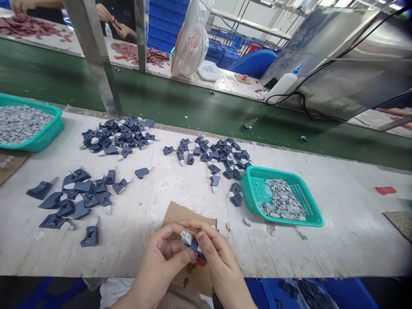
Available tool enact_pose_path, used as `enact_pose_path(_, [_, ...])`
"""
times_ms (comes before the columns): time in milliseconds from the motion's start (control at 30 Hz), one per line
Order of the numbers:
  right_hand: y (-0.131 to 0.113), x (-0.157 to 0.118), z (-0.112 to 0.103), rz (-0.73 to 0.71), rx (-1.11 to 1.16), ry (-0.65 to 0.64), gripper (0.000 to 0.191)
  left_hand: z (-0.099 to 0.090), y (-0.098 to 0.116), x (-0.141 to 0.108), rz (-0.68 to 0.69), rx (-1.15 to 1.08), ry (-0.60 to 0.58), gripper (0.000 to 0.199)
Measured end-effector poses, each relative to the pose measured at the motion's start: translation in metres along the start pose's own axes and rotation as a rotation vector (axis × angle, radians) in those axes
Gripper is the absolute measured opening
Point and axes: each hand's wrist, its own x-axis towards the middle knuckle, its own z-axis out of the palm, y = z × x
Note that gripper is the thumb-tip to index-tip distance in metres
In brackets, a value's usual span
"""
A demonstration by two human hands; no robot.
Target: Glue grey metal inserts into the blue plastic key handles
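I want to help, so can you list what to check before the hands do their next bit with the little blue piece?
1. Blue piece held by both hands: ok, the left hand and right hand pinch it together.
2. Grey part sitting on the piece: cannot tell whether it is fully seated; fingers hide the join.
3. Cardboard under the hands: ok, it lies flat on the table.
4. More grey parts within reach: ok, the small green basket on the right holds some.
5. More blue pieces ready: ok, piles lie to the left and ahead.
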Motion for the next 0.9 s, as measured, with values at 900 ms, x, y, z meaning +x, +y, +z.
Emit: enact_pose_path(900, [0.006, 0.017, -0.036, -0.009, 0.208, 0.280, 0.035, 0.009, 0.035, 0.034, -0.060, 0.166, -0.066, 0.023])
